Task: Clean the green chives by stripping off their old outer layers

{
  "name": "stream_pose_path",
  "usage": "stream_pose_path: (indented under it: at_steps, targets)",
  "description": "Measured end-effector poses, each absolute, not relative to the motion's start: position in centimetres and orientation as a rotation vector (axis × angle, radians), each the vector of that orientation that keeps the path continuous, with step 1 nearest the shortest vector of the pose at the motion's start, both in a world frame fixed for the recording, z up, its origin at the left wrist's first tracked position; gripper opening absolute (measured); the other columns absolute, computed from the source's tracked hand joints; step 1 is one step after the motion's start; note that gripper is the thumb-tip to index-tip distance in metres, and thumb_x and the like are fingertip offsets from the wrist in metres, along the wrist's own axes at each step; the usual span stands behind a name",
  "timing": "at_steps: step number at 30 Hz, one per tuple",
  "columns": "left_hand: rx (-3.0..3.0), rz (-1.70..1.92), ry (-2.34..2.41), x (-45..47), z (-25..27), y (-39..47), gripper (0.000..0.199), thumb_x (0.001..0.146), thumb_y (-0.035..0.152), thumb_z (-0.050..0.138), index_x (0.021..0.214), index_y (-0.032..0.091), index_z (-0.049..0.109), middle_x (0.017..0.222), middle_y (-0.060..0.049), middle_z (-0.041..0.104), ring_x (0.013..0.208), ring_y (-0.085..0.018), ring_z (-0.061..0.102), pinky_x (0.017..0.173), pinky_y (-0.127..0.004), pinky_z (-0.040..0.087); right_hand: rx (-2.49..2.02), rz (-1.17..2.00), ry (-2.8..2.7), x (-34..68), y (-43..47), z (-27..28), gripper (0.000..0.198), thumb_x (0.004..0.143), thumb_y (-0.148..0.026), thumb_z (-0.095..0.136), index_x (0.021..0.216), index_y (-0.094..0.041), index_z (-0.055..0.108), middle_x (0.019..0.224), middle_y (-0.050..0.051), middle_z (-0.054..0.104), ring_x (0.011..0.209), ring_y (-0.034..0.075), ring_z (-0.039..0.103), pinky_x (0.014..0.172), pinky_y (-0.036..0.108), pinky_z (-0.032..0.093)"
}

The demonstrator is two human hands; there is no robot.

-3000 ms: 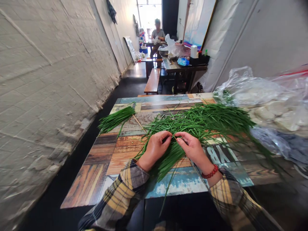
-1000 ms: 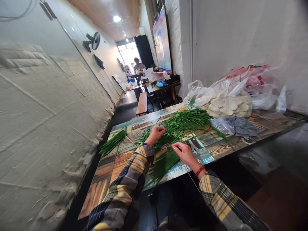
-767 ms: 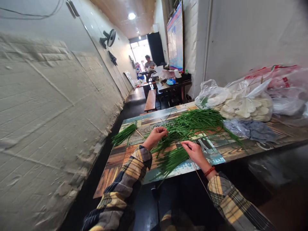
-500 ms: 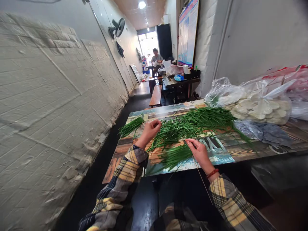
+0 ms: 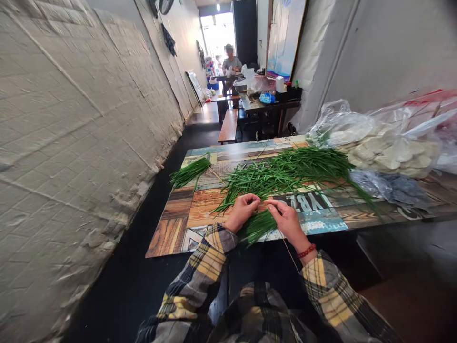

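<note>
My right hand, with a red bead bracelet at the wrist, pinches a thin wooden skewer that slants down past the table's front edge. My left hand is closed in a pinch close to the right fingertips; whatever lies between its fingers is too small to make out. Under both hands lies a small bunch of green chives, partly hidden by them. Just beyond spreads a large loose pile of chives. At the far left, a finished-looking bundle of chives lies with another skewer sticking out of it.
The patterned tabletop carries all this. Clear plastic bags of pale flat slices and a crumpled grey bag sit at right. Beyond stand a bench, a cluttered table and a seated person. A brick wall runs along the left.
My left hand has come from the edge of the pile back toward me and right, meeting the right hand. My right hand has shifted slightly left, still pinching the skewer. The view has tilted down.
</note>
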State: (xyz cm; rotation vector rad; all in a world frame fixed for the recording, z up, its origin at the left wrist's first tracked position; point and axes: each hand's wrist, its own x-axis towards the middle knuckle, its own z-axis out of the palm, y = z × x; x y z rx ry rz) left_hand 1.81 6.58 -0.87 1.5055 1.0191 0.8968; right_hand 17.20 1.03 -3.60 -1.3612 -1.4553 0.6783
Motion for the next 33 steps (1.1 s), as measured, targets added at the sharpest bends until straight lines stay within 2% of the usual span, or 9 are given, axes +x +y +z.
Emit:
stream_pose_path:
  at_steps: [13,25,33]
  targets:
    - [1.393,0.939,1.009,2.15,-1.06,6.26,0.026,0.071,0.036,0.066,0.080,0.012,0.066,0.056,0.003,0.052,0.047,-0.005,0.038,0.046,-0.019,0.031,-1.372,0.625,-1.473,17.31,1.25,-3.73,0.028,0.087,-0.034,0.049,0.100,-0.021,0.070,0.096,0.006,0.073,0.085,0.021,0.067,0.078,0.032,0.050]
    - [1.439,0.950,1.020,2.28,-1.20,6.20,0.024,0.071,0.034,0.066,0.081,0.013,0.068,0.061,0.002,0.058,0.053,-0.007,0.044,0.050,-0.019,0.034,-1.419,0.592,-1.496,17.30,1.08,-3.43,0.031,0.087,-0.034,0.046,0.101,-0.020,0.070,0.086,0.005,0.073,0.074,0.019,0.064,0.069,0.029,0.048]
    - [1.494,0.960,1.014,2.24,-1.13,5.96,0.022,0.074,0.032,0.062,0.083,0.011,0.068,0.061,0.001,0.056,0.053,-0.007,0.042,0.048,-0.018,0.033,-1.428,0.593,-1.481,17.22,1.18,-3.67,0.030,0.086,-0.034,0.048,0.100,-0.019,0.071,0.087,0.006,0.073,0.074,0.020,0.065,0.069,0.030,0.048]
